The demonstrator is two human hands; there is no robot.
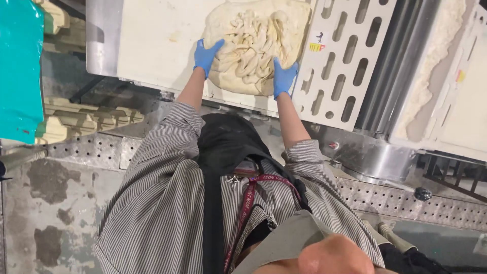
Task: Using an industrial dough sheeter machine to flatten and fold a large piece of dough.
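A large slab of pale dough (253,45), folded and wrinkled in its middle, lies on the white belt (152,40) of a dough sheeter. My left hand (205,55), in a blue glove, presses flat against the dough's left edge. My right hand (283,77), also in a blue glove, presses on its near right corner. Both hands lie open-palmed on the dough, fingers spread. My striped sleeves and a dark apron fill the lower view.
A white slotted guard (345,61) and steel rollers (395,66) stand right of the dough. Another floured belt (472,101) with dough lies beyond. A teal sheet (20,66) hangs at left. Perforated metal plates (91,149) and a stained concrete floor lie below.
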